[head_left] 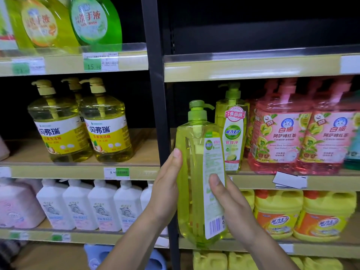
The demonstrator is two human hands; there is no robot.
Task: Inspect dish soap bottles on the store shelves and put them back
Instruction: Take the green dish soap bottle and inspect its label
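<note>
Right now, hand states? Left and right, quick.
Left hand: holding the green bottle, thumb on its left side.
Right hand: holding the same bottle, thumb on the back label.

Illumination is even and moderately bright on the shelf fronts; shelf recesses fall to near black, most of all behind the vacant upper right shelf (pixel 261 63). The clear shelf-edge strips (pixel 116 48) carry pale glare. The held lime-green dish soap bottle (pixel 194 182) is backlit and glows translucent. Focus is sharpest at centre. The pink bottles (pixel 280 129) and left price tags (pixel 27 65) are smeared (motion blur). Wide-angle distortion bows the shelves and tilts the upper left hand-wash bottles (pixel 93 18).
</note>
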